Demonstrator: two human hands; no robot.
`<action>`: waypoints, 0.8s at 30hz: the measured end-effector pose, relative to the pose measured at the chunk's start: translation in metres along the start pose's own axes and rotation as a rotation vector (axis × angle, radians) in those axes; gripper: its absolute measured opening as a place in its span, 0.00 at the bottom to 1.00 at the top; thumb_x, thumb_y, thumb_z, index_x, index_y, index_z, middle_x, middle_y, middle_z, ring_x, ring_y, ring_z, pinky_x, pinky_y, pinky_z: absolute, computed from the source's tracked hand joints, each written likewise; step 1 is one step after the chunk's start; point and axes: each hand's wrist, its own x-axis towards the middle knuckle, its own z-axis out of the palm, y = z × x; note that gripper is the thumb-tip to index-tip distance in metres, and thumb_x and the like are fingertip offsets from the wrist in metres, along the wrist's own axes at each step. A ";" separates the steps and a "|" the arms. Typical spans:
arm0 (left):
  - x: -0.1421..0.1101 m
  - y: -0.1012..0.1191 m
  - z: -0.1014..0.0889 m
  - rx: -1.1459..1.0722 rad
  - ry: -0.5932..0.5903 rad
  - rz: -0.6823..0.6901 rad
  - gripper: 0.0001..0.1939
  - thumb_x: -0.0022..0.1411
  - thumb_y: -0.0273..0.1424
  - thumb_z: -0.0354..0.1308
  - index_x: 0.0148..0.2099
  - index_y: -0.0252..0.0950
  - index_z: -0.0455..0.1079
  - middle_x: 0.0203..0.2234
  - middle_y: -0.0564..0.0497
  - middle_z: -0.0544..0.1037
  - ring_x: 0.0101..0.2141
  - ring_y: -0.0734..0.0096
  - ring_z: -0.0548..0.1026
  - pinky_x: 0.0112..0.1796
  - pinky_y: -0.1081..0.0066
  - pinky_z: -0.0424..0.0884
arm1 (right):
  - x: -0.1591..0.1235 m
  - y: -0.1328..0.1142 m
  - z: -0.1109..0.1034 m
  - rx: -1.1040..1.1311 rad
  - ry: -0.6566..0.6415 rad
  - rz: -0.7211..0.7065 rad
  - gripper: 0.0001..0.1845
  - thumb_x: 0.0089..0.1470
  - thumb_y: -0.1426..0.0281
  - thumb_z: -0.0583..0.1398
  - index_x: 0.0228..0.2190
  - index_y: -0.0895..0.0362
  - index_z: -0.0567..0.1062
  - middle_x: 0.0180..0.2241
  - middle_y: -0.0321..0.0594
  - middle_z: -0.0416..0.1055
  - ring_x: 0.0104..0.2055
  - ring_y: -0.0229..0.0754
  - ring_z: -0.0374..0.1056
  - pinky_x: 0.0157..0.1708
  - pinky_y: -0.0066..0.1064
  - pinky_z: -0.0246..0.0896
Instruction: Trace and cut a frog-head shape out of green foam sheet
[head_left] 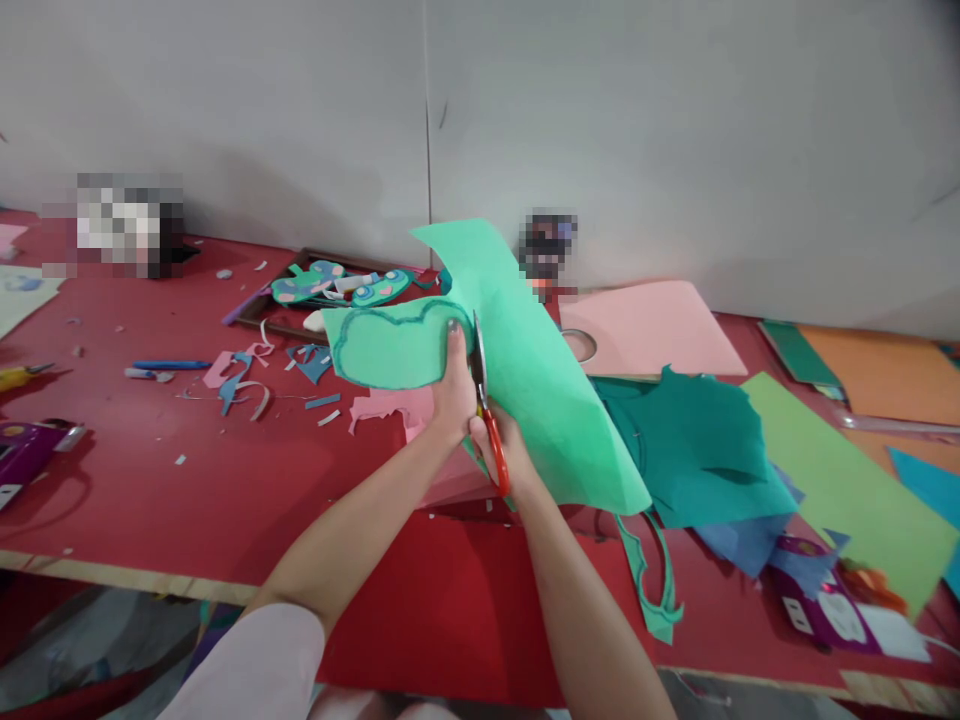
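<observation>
A light green felt sheet (536, 340) is held up above the red table. On its left part a wavy mask-like outline (390, 345) is drawn in dark line. My left hand (456, 385) pinches that part, thumb on top, fingers hidden beneath. Red-handled scissors (495, 445) are in my right hand (502, 440), blades pointing away from me along the felt just right of the outline. Part of the right hand is hidden under the sheet. Behind lie decorated green felt pieces (382, 288) in a dark frame (259, 312).
Pink, blue and white scraps (236, 375) lie to the left, near blue pens (171, 365). At right are teal felt (697, 440), a pink sheet (660, 325), a lime sheet (847, 480) and a purple device (817, 600). A grey wall (675, 130) stands behind.
</observation>
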 end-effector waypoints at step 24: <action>-0.004 -0.011 0.005 0.031 -0.092 0.038 0.22 0.54 0.48 0.57 0.46 0.40 0.72 0.54 0.51 0.70 0.59 0.63 0.60 0.61 0.66 0.52 | -0.005 -0.004 -0.024 0.087 -0.075 0.016 0.24 0.53 0.46 0.50 0.24 0.55 0.60 0.17 0.30 0.54 0.17 0.33 0.53 0.19 0.27 0.50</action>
